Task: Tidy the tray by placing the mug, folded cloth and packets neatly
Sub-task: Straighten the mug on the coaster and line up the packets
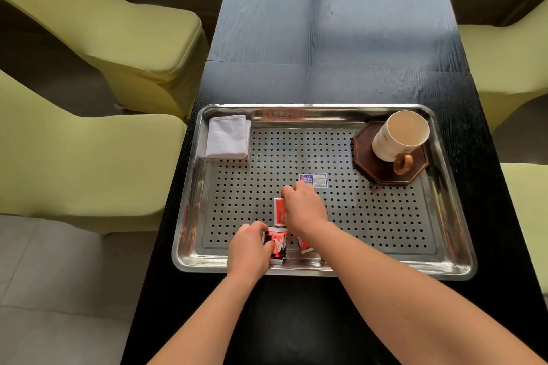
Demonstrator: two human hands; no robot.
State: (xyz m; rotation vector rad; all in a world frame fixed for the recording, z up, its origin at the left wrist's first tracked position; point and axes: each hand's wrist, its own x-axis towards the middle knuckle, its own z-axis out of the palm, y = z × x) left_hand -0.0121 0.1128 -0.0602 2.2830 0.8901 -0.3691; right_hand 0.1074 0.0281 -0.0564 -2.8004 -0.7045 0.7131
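A perforated steel tray [385, 216] lies on a black table. In its far left corner is a folded white cloth [228, 137]. At the far right a white mug [396, 137] with a brown handle stands on a dark octagonal coaster [367, 163]. My left hand [250, 249] grips a red, black and white packet [278, 244] at the tray's near edge. My right hand [302, 209] rests over a red packet [279, 210], fingers curled on it. Another red packet [304, 244] shows partly under my right wrist. A blue label sticker [313, 180] sits on the tray floor.
The long black table [326, 38] stretches away beyond the tray. Yellow-green covered chairs stand on the left [89, 157] and on the right [510, 62]. Grey floor tiles [44, 290] show at the lower left.
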